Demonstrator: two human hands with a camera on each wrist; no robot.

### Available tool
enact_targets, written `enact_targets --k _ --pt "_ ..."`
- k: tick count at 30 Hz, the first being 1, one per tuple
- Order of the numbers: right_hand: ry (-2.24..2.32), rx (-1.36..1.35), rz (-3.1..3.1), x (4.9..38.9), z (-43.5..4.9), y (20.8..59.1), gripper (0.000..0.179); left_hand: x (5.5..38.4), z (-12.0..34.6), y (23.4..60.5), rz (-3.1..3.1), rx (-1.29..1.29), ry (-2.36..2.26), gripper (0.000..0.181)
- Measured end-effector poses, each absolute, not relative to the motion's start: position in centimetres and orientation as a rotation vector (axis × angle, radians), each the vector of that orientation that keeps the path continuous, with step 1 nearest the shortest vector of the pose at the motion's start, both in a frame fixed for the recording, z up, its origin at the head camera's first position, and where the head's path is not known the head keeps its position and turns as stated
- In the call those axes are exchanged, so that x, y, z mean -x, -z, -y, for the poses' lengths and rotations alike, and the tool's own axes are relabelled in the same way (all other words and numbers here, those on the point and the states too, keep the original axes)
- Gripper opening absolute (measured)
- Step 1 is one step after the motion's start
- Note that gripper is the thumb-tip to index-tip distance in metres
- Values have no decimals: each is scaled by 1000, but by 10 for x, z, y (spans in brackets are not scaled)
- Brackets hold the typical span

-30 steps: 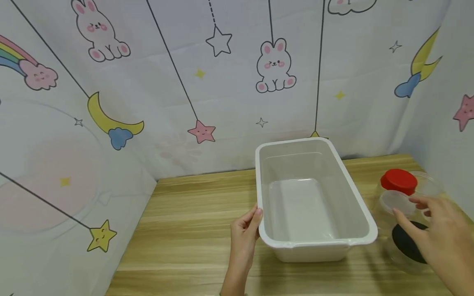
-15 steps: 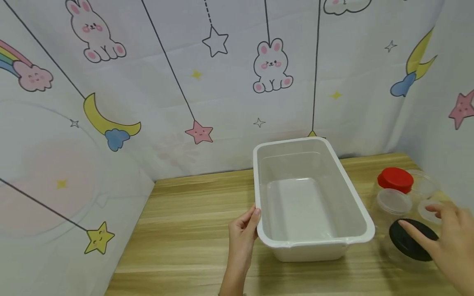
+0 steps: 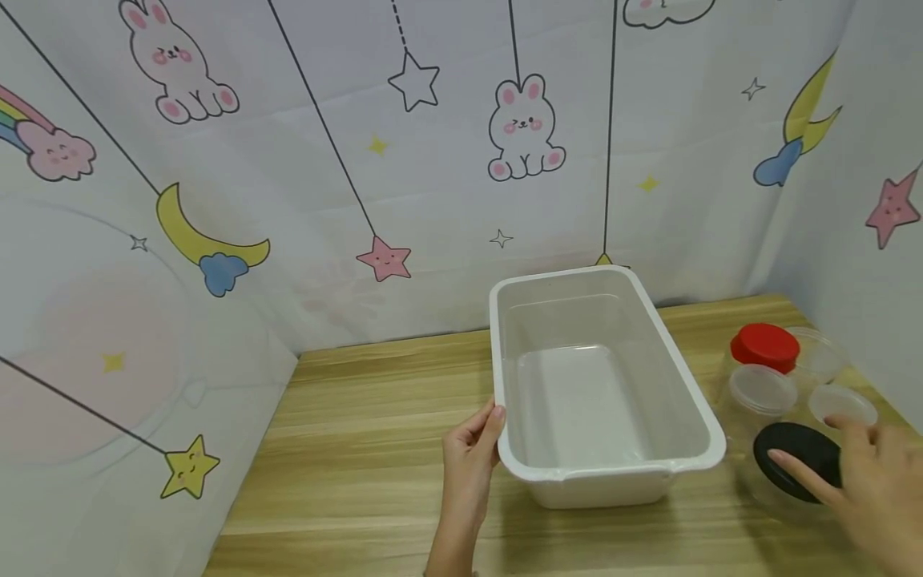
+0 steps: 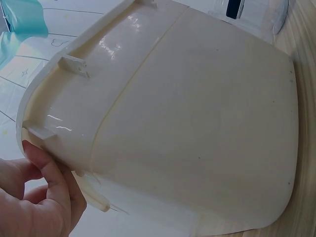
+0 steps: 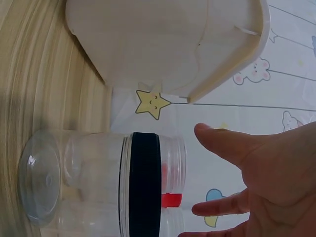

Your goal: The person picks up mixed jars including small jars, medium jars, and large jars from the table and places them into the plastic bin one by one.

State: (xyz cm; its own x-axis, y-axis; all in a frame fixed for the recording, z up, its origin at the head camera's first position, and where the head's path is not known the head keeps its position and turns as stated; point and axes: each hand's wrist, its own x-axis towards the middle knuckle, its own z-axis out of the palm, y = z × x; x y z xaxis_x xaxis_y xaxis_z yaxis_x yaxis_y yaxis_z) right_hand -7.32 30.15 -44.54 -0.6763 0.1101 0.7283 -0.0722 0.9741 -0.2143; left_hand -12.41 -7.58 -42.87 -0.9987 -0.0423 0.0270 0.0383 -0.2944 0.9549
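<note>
white plastic tub point(image 3: 602, 489) mid-table, left hand point(image 3: 470, 459) at its left rim, thumb and curled fingers pinching the edge. tub's long axis runs front to back, away from the person, hollow side up. just right of it, jars bunched close: red-lid jar point(image 3: 766, 347) behind, frosted-lid jar point(image 3: 763, 387) in front of that, black-lid jar point(image 3: 804, 445) nearest the person, upright, long axis vertical; clear jar point(image 3: 818, 357) at back right, small-lid jar point(image 3: 840, 405) ahead of it. right hand point(image 3: 868, 481) above the black-lid jar: jar lies below the thumb and fingers, which are spread well apart and hold nothing; right wrist view shows a gap between fingers and jar. right hand is the nearer one, left is across the tub. surface: light wood-grain table point(image 3: 360, 425), streaks running side to side. room: white cloth point(image 3: 324, 160) printed with rabbits, moons, stars, on left, back and right.
</note>
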Motion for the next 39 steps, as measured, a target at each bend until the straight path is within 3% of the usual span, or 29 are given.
enact_targets --k 4,10,13,22,32,39 --pt "-315 21 2384 71 -302 447 111 123 76 428 1825 13 2492 37" --pt "-477 125 2763 72 -308 447 77 124 76 427 1817 6 2500 37" --pt "-572 280 2890 77 -311 449 84 124 76 427 1819 4 2501 38" --pt "-488 197 2901 81 -311 453 99 124 76 427 1811 2 2502 37" --pt "-452 115 2824 85 -314 459 84 123 76 426 1817 16 2496 38" --pt "-423 126 2873 84 -313 459 85 123 76 426 1811 13 2501 37"
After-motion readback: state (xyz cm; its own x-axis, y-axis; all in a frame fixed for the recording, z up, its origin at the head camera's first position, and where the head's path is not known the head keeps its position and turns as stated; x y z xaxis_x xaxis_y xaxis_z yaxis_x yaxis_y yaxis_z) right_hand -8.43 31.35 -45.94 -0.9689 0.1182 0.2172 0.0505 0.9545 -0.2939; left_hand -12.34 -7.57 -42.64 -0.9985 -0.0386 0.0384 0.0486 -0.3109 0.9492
